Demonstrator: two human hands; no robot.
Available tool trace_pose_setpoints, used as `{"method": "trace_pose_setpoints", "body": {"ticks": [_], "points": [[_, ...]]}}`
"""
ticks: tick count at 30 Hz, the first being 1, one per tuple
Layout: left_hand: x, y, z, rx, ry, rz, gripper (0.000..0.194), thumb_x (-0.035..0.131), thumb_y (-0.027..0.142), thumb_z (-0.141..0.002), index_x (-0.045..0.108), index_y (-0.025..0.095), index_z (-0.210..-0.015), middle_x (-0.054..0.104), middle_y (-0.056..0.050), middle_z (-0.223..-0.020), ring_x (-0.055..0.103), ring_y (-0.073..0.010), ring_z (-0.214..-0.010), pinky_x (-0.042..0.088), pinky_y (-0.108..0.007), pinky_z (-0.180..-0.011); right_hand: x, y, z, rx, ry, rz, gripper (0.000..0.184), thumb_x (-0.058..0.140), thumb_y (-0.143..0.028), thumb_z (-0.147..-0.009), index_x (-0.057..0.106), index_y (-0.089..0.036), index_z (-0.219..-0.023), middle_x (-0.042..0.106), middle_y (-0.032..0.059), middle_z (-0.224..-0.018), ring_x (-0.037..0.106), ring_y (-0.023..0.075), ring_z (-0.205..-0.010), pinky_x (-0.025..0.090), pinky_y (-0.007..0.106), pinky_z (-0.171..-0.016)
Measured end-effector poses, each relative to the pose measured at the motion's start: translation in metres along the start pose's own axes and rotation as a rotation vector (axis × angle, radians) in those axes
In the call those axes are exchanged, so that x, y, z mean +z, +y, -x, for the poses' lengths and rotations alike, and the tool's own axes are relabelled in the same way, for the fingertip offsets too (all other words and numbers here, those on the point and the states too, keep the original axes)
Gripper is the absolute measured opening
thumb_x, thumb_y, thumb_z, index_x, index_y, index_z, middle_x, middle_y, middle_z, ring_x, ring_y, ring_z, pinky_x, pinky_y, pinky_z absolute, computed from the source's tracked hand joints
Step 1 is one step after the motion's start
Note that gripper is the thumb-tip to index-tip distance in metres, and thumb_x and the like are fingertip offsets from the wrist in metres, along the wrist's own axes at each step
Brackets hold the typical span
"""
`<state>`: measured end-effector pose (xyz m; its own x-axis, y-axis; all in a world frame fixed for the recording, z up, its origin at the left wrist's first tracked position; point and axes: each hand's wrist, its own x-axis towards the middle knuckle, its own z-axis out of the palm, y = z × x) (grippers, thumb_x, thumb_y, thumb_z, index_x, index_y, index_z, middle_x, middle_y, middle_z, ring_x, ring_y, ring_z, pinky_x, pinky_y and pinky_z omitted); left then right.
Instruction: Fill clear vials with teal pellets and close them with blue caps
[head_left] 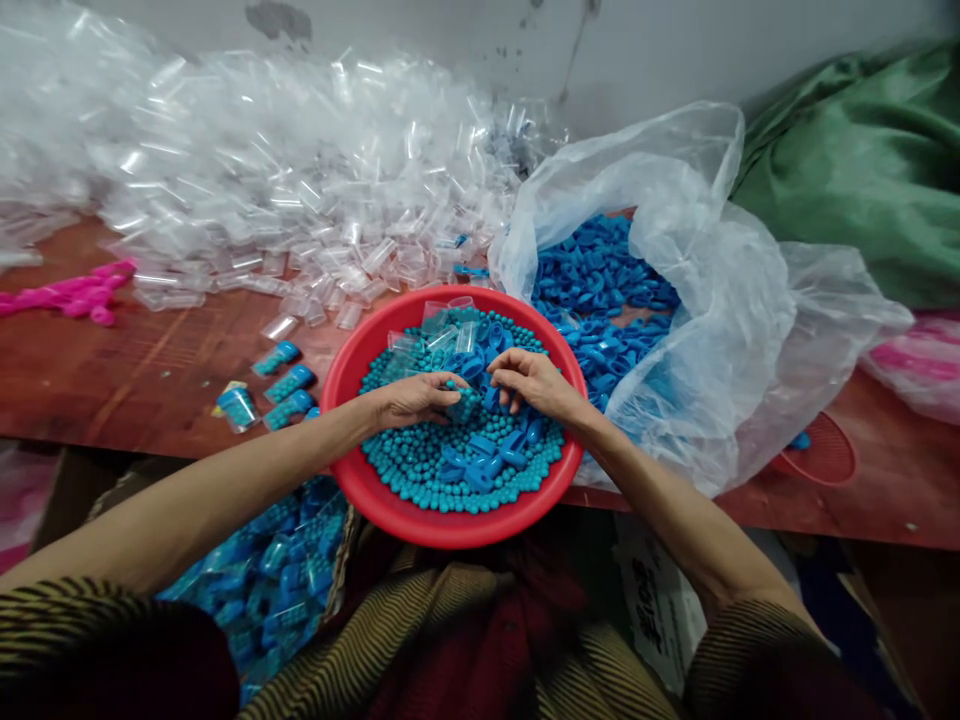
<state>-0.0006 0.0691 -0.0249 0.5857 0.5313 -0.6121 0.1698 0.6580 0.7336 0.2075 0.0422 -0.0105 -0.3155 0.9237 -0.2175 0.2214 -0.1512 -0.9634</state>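
A red basin (pixel 457 530) holds turquoise beads (pixel 420 470), blue plastic caps (pixel 480 465) and a few clear plastic tubes (pixel 442 340). Over its middle, my left hand (pixel 420 398) is closed around a clear tube filled with turquoise beads (pixel 463 405). My right hand (pixel 534 385) hovers just to the right, its thumb and fingers bent together above the blue caps. Whatever those fingertips pinch, if anything, is too small to make out. The two hands are close but apart.
Clear tubes (pixel 300 190) are heaped along the wall. An open plastic bag (pixel 720 300) of blue caps stands right of the basin. Several filled tubes (pixel 289 385) lie to the left, near pink pieces (pixel 75 290). Below the table edge, a box (pixel 270 570) holds many filled tubes.
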Motion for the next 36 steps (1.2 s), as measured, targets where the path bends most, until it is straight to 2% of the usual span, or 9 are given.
{"method": "trace_pose_setpoints", "body": {"ticks": [3,7,11,15,23,27,29,32,36], "points": [[0.002,0.001,0.009,0.027,0.043,-0.023,0.036,0.076,0.027,-0.060,0.059,0.017,-0.091,0.056,0.004,-0.068,0.055,-0.0102,-0.065,0.044,-0.025,-0.063,-0.002,0.004,0.001,-0.095,-0.003,0.276,0.009,0.046,-0.020,-0.081,0.054,-0.018,-0.086,0.056,-0.0038,-0.064,0.054,0.0091,-0.051,0.045,0.021,-0.049],[0.006,-0.001,0.023,0.136,0.089,-0.094,0.029,0.075,0.028,-0.061,0.060,0.015,-0.083,0.059,0.002,-0.069,0.055,-0.0093,-0.062,0.042,-0.023,-0.060,-0.007,0.000,0.009,-0.291,0.045,0.755,0.014,0.046,-0.016,-0.086,0.059,-0.017,-0.089,0.064,0.0037,-0.086,0.059,0.0152,-0.081,0.045,0.028,-0.075],[0.012,-0.006,0.034,0.040,0.073,-0.034,0.033,0.070,0.039,-0.067,0.051,0.016,-0.081,0.063,-0.002,-0.068,0.062,-0.0146,-0.060,0.046,-0.026,-0.055,0.001,-0.008,0.016,-0.273,-0.009,1.173,0.020,0.041,-0.017,-0.090,0.060,-0.018,-0.097,0.062,0.0077,-0.095,0.057,0.0192,-0.085,0.043,0.029,-0.068],[0.018,-0.011,0.040,-0.005,0.031,0.013,0.034,0.067,0.040,-0.070,0.047,0.017,-0.085,0.063,-0.002,-0.068,0.062,-0.0146,-0.053,0.046,-0.025,-0.049,0.022,-0.005,0.014,-0.326,-0.134,1.462,0.024,0.040,-0.012,-0.088,0.064,-0.016,-0.087,0.060,0.0130,-0.094,0.053,0.0253,-0.087,0.041,0.034,-0.064],[0.018,-0.013,0.051,0.032,-0.075,0.063,0.043,0.070,0.036,-0.068,0.047,0.018,-0.099,0.063,-0.003,-0.073,0.059,-0.0114,-0.053,0.040,-0.019,-0.043,0.043,-0.004,0.006,-0.334,-0.143,1.550,0.029,0.038,-0.007,-0.086,0.065,-0.013,-0.080,0.060,0.0149,-0.090,0.050,0.0270,-0.090,0.038,0.041,-0.074],[0.018,-0.018,0.050,0.091,0.026,-0.002,0.043,0.067,0.040,-0.070,0.046,0.018,-0.100,0.062,-0.001,-0.072,0.057,-0.0099,-0.051,0.034,-0.016,-0.039,0.035,-0.007,-0.003,-0.477,-0.114,1.536,0.025,0.039,-0.012,-0.089,0.064,-0.014,-0.083,0.060,0.0133,-0.092,0.050,0.0265,-0.093,0.035,0.041,-0.079],[0.018,-0.021,0.047,0.116,0.085,-0.048,0.043,0.067,0.039,-0.069,0.046,0.018,-0.099,0.060,0.001,-0.069,0.056,-0.0097,-0.049,0.035,-0.016,-0.038,0.030,-0.010,-0.006,-0.532,-0.028,1.428,0.022,0.041,-0.016,-0.090,0.062,-0.014,-0.084,0.061,0.0129,-0.094,0.050,0.0256,-0.094,0.034,0.041,-0.083],[0.019,-0.024,0.042,0.162,0.126,-0.103,0.042,0.068,0.039,-0.067,0.048,0.018,-0.098,0.055,0.004,-0.065,0.056,-0.0102,-0.050,0.038,-0.017,-0.039,0.027,-0.011,-0.006,-0.474,0.048,1.108,0.018,0.042,-0.021,-0.092,0.058,-0.013,-0.090,0.062,0.0084,-0.087,0.053,0.0186,-0.082,0.037,0.031,-0.077],[0.020,-0.024,0.040,0.172,0.096,-0.095,0.043,0.069,0.040,-0.066,0.049,0.018,-0.097,0.054,0.004,-0.067,0.057,-0.0108,-0.051,0.039,-0.018,-0.038,0.030,-0.008,-0.005,-0.330,-0.066,0.854,0.010,0.046,-0.019,-0.089,0.056,-0.015,-0.088,0.061,0.0015,-0.076,0.052,0.0127,-0.066,0.036,0.023,-0.063]]}}
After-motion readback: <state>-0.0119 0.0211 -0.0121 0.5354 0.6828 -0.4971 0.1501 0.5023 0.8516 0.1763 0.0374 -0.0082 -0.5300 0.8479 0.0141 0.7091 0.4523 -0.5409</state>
